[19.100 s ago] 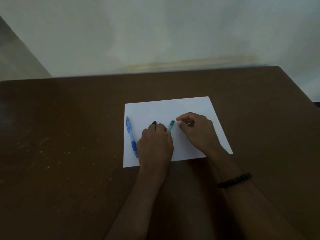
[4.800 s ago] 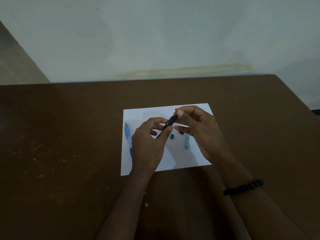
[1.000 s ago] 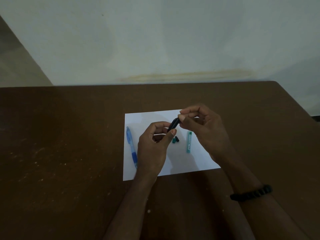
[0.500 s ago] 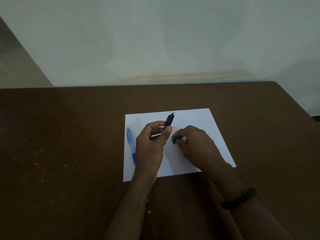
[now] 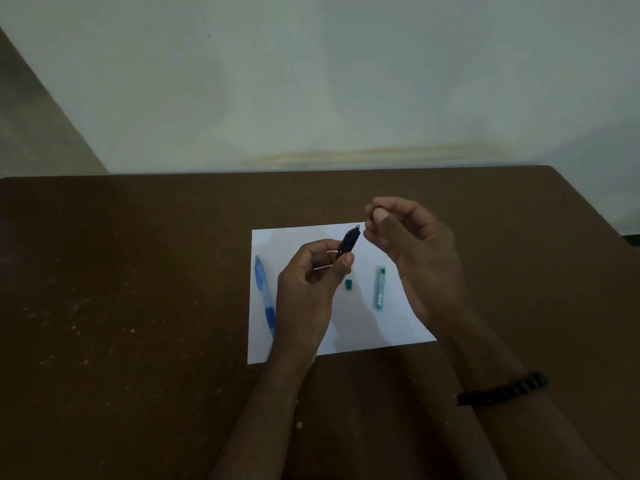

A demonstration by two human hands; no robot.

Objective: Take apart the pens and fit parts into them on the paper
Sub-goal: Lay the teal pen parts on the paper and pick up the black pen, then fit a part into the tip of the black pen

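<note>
your left hand (image 5: pixel 304 292) gripping black pen (image 5: pixel 349 242), tip tilting toward 1 o'clock, presenting end; right hand (image 5: pixel 412 247) pinching something tiny, unclear what.

Reaching in from below, both forearms bare. Left hand (image 5: pixel 308 292) raised, back toward the camera, fingers curling, thumb and forefinger pinching a dark pen (image 5: pixel 349 242) tilted up to the right. Right hand (image 5: pixel 419 258) hovering higher, fingertips (image 5: pixel 375 213) bunching together, possibly pinching something tiny. Dark beaded bracelet (image 5: pixel 502 389) circling the right wrist.
</note>
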